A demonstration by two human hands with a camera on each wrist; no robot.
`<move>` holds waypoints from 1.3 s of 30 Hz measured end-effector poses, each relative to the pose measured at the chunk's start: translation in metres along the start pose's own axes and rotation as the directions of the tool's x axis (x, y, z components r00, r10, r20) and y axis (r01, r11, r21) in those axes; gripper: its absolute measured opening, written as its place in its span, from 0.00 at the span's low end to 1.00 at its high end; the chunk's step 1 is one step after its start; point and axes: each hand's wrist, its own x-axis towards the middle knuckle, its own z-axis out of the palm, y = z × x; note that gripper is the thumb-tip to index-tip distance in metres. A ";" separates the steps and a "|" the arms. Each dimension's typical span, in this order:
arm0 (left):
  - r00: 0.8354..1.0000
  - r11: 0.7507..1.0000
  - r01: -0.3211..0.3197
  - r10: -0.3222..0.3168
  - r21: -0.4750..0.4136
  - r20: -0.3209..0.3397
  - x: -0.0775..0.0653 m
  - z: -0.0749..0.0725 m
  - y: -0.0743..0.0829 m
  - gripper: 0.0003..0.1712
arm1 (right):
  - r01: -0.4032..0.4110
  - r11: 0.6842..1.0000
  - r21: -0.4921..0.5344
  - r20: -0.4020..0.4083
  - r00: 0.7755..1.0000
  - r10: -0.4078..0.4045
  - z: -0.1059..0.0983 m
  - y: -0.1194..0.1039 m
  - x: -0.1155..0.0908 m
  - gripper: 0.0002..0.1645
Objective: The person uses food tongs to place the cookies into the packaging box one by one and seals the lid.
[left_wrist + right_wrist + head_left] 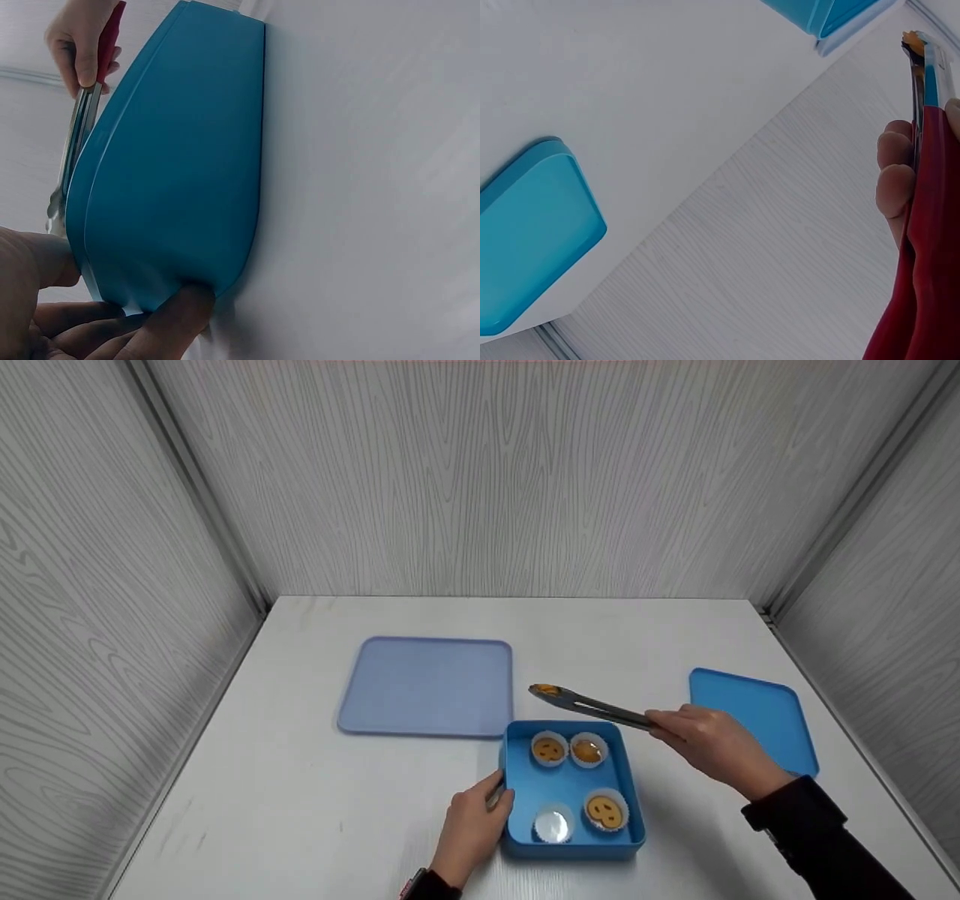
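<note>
My right hand (pixel 716 746) grips a pair of metal tongs (pixel 607 712); red handles (pixel 941 247) show in the right wrist view. Between the tong tips is a small orange-brown cookie (pixel 549 689), held above the table just behind a blue box (pixel 574 851). My left hand (pixel 474 826) holds the box at its left wall, thumb by the rim and fingers against the outside. Inside the box stand white paper cups: two at the back and one at front right (pixel 606 810) hold cookies. The front left cup (pixel 553 825) shows its shiny bare bottom.
A pale lavender-blue tray (pixel 427 686) lies flat behind and left of the box. To the right, partly behind my right hand, lies a blue lid (pixel 757 716). Grey wood-grain panels (pixel 480 480) wall the white table (pixel 300 802) at the back and sides.
</note>
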 end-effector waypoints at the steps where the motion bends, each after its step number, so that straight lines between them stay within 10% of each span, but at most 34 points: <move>1: 1.000 1.000 0.001 -0.001 -0.002 0.000 0.000 0.000 0.000 0.28 | -0.001 1.000 0.007 0.007 1.000 0.001 -0.001 -0.001 -0.002 0.19; 39: 0.998 0.998 -0.055 0.055 -0.012 -0.023 0.000 0.001 -0.001 0.27 | 0.017 0.966 0.259 0.168 0.984 -0.063 -0.028 -0.027 -0.047 0.18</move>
